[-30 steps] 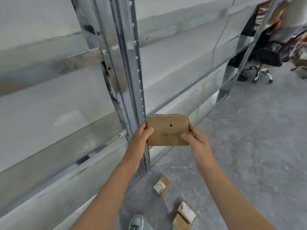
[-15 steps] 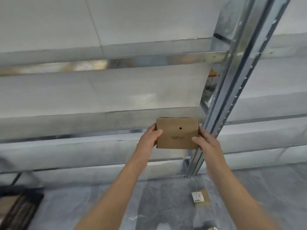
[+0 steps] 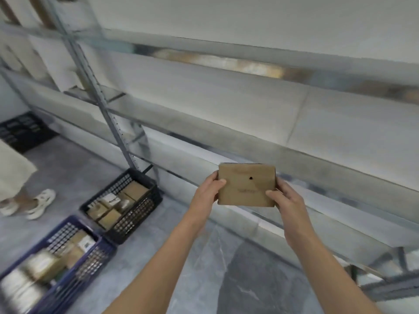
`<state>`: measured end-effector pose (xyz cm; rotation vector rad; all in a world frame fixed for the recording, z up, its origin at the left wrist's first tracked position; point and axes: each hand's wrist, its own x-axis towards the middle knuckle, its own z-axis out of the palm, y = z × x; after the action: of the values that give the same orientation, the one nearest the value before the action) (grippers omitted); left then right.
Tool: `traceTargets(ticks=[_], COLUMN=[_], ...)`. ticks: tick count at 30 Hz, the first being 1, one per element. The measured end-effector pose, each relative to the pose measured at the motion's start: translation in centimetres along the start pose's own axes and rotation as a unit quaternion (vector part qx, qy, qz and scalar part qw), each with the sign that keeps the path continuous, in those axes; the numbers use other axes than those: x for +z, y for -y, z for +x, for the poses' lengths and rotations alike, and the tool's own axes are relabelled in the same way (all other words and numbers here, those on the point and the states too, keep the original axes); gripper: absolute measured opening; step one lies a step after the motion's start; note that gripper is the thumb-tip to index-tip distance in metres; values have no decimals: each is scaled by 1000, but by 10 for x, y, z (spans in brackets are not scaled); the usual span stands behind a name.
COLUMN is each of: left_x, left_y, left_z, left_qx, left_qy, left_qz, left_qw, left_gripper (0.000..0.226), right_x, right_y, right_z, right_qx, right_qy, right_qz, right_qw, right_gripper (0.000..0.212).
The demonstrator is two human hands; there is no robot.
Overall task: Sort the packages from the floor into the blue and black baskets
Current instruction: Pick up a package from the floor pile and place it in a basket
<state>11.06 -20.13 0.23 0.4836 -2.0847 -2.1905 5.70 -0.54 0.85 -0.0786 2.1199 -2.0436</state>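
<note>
A flat brown cardboard package with a small dark dot on its face is held up in front of me. My left hand grips its left edge, thumb on the front. My right hand grips its right edge the same way. Down at the left on the floor stands a black basket holding several brown packages. In front of it, nearer to me, a blue basket also holds several packages, some with white labels.
A metal shelving rack with white boards runs along the wall behind the package. Another person's leg and white shoe are at the left edge. A black mat or crate lies at the far left. Grey floor lies below my arms.
My view has swung left: the loose packages on the floor are out of sight and the two baskets have come into view. Both hands keep the same hold on the package.
</note>
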Motion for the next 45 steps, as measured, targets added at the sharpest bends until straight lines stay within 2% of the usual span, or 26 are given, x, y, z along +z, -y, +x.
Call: traceTargets(ticks=[3, 8, 11, 14, 17, 27, 35, 40, 45], left_x=[-64, -148, -188, -221, -250, -320, -363, -408, -476], left_y=[5, 16, 26, 35, 44, 60, 82, 103, 143], left_z=[-1, -7, -9, -7, 2, 91, 157, 195, 239], left_qx=[-11, -30, -45, -51, -47, -79, -137, -154, -178], left_qy=[-48, -126, -162, -208, -242, -342, -438, -465, -456], left_qz=[-13, -53, -60, -77, -92, -113, -201, -256, -321], left_qw=[999, 990, 984, 974, 965, 930, 865, 833, 811], left_gripper=[46, 30, 29, 47, 34, 38, 26, 23, 30], right_x=[67, 153, 198, 240, 280, 399, 479, 548, 638], right_y=[1, -3, -8, -14, -24, -57, -81, -103, -137], right_z=[7, 23, 36, 51, 71, 187, 268, 308, 347], right_qx=[-2, 7, 12, 32, 41, 59, 93, 107, 114], right_qy=[50, 143, 193, 217, 251, 359, 419, 443, 451], right_qz=[-12, -29, -48, -51, -53, -86, -153, -208, -277], right_qw=[999, 989, 980, 974, 966, 927, 890, 865, 841], right_gripper=[43, 49, 51, 51, 49, 47, 40, 35, 42])
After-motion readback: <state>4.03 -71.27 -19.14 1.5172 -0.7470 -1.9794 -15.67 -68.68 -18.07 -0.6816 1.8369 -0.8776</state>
